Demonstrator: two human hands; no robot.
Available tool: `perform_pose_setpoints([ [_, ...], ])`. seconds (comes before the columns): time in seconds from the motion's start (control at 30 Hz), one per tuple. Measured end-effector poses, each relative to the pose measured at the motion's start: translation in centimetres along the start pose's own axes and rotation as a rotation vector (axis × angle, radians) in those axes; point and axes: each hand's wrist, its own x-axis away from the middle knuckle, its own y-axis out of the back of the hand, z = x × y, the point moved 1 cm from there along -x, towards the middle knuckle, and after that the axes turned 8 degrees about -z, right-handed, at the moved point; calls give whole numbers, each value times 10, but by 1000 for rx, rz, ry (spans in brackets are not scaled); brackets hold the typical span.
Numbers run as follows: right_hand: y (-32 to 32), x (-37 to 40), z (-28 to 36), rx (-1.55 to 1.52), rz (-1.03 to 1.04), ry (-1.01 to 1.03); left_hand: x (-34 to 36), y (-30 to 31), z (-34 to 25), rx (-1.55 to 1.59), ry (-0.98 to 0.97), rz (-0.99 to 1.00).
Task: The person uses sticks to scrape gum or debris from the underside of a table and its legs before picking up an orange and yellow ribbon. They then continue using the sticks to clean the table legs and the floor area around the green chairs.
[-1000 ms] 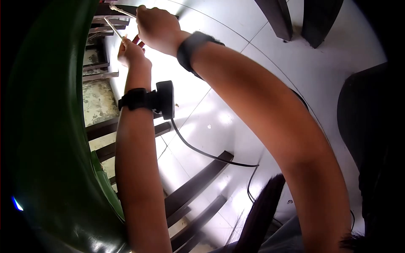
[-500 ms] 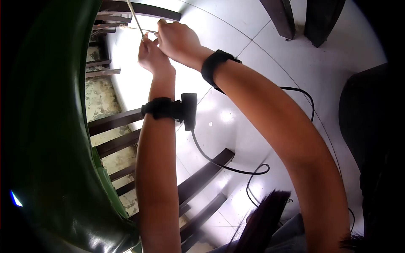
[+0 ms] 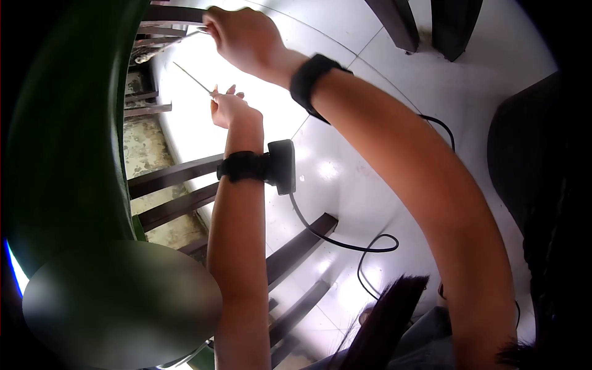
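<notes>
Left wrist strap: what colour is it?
The strap is black; the head view shows it best.

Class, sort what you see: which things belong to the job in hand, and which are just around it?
Seemingly in the job:
- left hand, pinching a thin strand
- right hand, gripping a pale strand

Apparently just around it:
- black cable
- dark wooden slats
- dark legs on the tiles
- glossy green surface

Glare bleaches the floor (image 3: 327, 172), edges curve into black, lower left blurs.
</notes>
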Motion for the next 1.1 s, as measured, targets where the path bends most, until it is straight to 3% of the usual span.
perform_pose_setpoints([
  [0.07, -8, -15, 8, 57, -134, 95, 2, 3, 6, -12, 43, -1],
  [0.1, -16, -28, 9, 121, -96, 69, 2, 2, 8, -5, 69, -9],
  [0.2, -43, -65, 1, 7, -294, 96, -3, 3, 16, 66, 154, 3],
  [0.3, -28, -77, -3, -37, -204, 94, 2, 3, 15, 58, 141, 5],
  [0.4, -36, -69, -29, 66, -111, -100, 11, 4, 10, -17, 120, 39],
  [0.47, -27, -46, -56, 159, -134, -53, 15, 2, 13, -36, 130, 46],
  [0.53, 7, -31, -62, 44, 99, -111, 18, -1, 17, -60, 137, 67],
  [0.63, 15, -28, -72, 315, 116, -269, 31, -6, 19, -4, 210, 67],
  [0.73, 22, -29, -51, 304, -226, -215, 47, -7, 17, 158, 350, 87],
  [0.83, 42, -31, -7, 105, -442, 55, 90, 4, -2, 309, 428, 57],
  [0.93, 45, -21, 46, -43, -361, 71, 109, 36, -7, 441, 393, 121],
  [0.97, 45, -5, 67, -123, -170, -8, 102, 56, 5, 403, 237, 251],
  [1.0, 44, 7, 83, -202, 23, -85, 99, 73, 15, 408, 201, 310],
  [1.03, 36, 15, 96, -110, -92, 59, 99, 90, 20, 414, 165, 369],
  [1.1, 27, 28, 110, -150, 105, -1, 119, 117, 22, 441, 225, 304],
])
